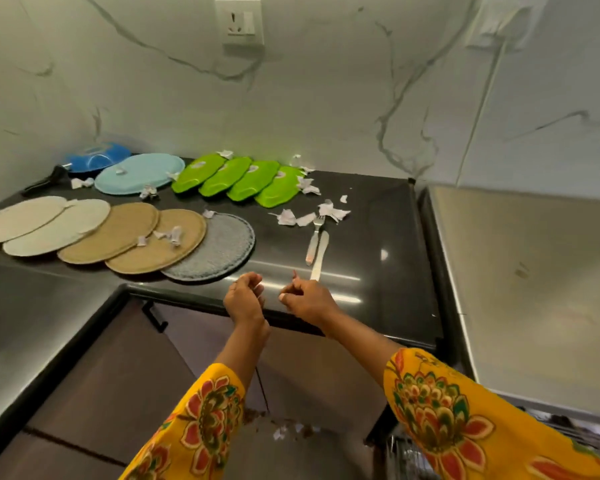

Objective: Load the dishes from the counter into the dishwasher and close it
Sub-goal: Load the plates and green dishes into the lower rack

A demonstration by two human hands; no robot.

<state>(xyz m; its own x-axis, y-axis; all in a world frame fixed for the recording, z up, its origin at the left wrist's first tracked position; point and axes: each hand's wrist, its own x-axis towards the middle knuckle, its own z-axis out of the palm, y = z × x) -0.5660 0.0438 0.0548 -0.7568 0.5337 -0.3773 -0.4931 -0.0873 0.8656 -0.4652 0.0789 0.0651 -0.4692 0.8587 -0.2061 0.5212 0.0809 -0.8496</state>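
showing the head view: both hands hover over the front edge of the dark counter, fingers loosely curled, nothing held. the left hand and right hand sit near a fork and a knife lying side by side. further back lie overlapping beige and grey plates, a pale blue plate and four green plates, with paper scraps among them. the plates look light, stiff, probably plastic; best lifted by the rim. the cutlery is thin and slippery; pinch the handles.
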